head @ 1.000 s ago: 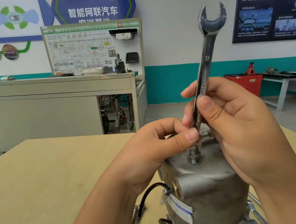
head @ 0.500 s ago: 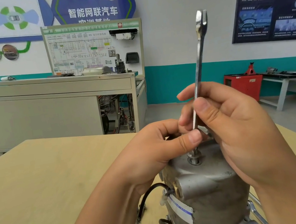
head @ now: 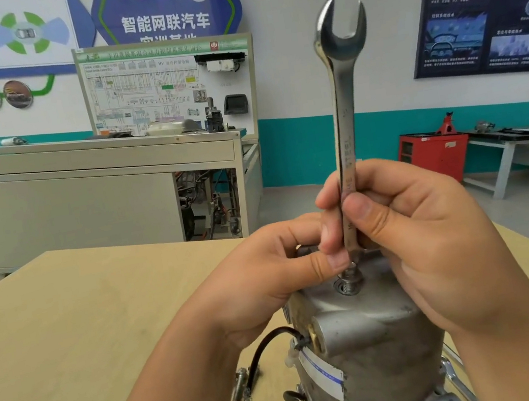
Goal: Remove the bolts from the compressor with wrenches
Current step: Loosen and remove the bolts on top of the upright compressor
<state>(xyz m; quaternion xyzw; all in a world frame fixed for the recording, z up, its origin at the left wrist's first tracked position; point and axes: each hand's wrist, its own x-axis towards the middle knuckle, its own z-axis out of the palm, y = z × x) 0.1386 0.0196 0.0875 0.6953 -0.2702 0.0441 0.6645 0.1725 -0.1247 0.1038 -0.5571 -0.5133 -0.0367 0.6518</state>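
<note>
Steel wrench [head: 344, 125] held upright by right hand [head: 429, 243] (open end up), lower end on bolt [head: 350, 278] atop compressor [head: 375, 338]; left hand [head: 268, 279] pinched at bolt.

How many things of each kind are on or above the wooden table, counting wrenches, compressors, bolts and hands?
Wrenches: 2, wrench held upright, second wrench lying behind the compressor
Compressors: 1, compressor
Bolts: 1 visible, bolt
Hands: 2, left hand, right hand
Total: 6
</note>
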